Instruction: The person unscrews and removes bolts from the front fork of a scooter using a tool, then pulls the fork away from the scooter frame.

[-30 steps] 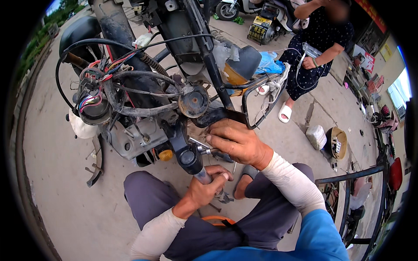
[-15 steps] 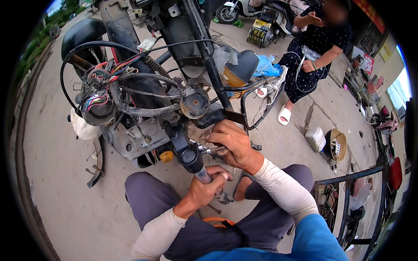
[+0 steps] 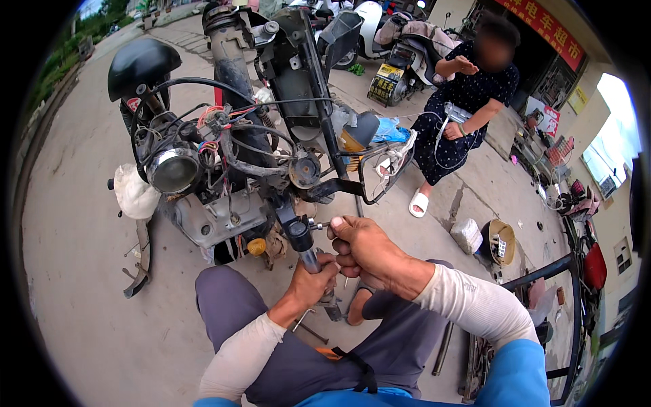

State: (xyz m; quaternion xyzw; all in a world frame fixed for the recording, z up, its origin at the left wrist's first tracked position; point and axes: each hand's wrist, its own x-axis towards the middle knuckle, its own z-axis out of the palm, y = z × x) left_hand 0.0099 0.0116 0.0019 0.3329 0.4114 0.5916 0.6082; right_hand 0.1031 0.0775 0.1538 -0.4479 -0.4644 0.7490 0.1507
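Observation:
My left hand (image 3: 310, 281) grips the metal fork tube (image 3: 309, 260) below the black clamp (image 3: 298, 234) of the stripped motorcycle front end. My right hand (image 3: 366, 251) is curled beside the clamp, thumb and fingers on a thin metal wrench (image 3: 325, 224) whose socket end sits at the clamp's bolt. Above them are tangled wires (image 3: 213, 119), a round headlamp (image 3: 173, 169) and a black frame bar (image 3: 333, 146). An orange indicator (image 3: 256, 247) is under the grey bracket (image 3: 215, 220). An L-shaped tool (image 3: 305, 320) lies below my left hand.
Another person (image 3: 454, 129) sits ahead at the right, holding a metal device, one hand raised. Scooters (image 3: 400, 54) stand behind. A bowl of parts (image 3: 500, 244), a white block (image 3: 465, 236) and a metal frame (image 3: 542, 268) are at the right. A curved part (image 3: 139, 271) lies at the left.
The view has tilted up, showing more of the street and shop front. My right hand has shifted down and its fingers have turned around the wrench. My left hand stays on the tube.

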